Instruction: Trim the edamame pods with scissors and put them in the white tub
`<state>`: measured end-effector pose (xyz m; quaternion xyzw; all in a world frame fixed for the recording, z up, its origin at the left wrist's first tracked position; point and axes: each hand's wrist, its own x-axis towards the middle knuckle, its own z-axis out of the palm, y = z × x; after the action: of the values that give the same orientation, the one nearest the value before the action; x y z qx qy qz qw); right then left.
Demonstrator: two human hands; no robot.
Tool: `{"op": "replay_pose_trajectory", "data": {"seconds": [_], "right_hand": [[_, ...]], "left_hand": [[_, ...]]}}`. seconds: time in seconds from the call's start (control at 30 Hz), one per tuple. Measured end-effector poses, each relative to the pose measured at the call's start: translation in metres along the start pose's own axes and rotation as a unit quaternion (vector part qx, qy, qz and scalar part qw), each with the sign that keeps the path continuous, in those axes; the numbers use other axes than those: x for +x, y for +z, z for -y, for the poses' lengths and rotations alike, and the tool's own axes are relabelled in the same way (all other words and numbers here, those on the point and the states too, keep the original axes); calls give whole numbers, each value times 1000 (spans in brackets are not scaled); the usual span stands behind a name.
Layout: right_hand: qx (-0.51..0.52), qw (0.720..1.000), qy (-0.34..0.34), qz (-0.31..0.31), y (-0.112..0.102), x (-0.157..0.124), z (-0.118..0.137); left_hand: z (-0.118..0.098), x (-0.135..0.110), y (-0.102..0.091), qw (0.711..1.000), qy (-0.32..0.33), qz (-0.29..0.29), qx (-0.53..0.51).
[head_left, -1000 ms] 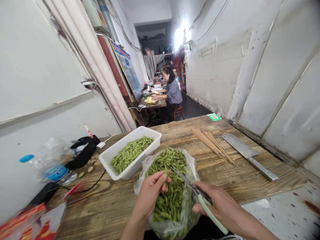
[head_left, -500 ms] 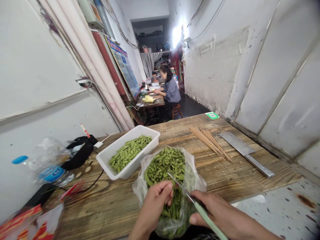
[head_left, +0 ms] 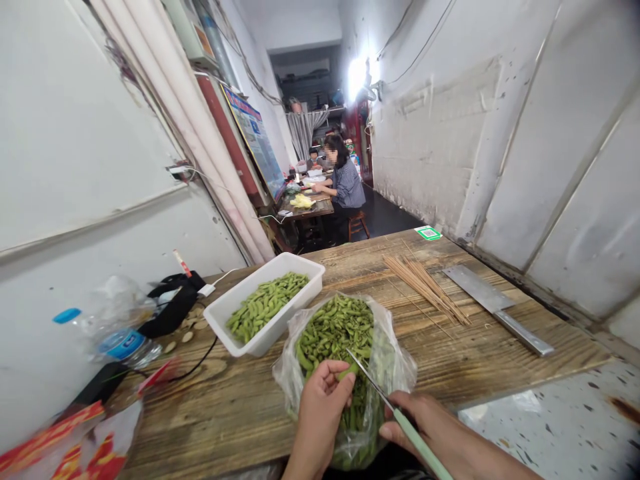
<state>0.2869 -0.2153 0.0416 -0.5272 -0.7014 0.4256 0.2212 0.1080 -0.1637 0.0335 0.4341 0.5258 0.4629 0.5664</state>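
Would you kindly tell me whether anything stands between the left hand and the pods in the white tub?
Yes: the plastic bag's left edge, then the tub's near wall, lie between the left hand and those pods.

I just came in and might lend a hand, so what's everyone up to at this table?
A person's left hand pinches a green pod over an open plastic bag full of similar pods. The right hand grips scissors with pale green handles, the blades close by the pinched pod. Beyond the bag, to the left, a white tub holds more pods. A cleaver and thin sticks lie to the right.
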Motion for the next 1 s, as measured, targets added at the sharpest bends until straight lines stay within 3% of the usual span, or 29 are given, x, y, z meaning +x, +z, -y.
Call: {"op": "replay_pose_trajectory", "data": {"seconds": [0.17,0.43,0.73,1.0], "right_hand": [[27,1000,-3,4,-6,-1,2],[3,1000,7,28,-25,-12,7],[-13,999,2,33,-26,-5,10],[-48,998,5,46,-28,-1,7]], "left_hand": [[4,4,-2,998,11,-46,-37],[-7,-1,-6,997,-6,30,-68],[-9,-6,-10,986,57,96,121],[-9,-8,-8,971,65,134,187]]}}
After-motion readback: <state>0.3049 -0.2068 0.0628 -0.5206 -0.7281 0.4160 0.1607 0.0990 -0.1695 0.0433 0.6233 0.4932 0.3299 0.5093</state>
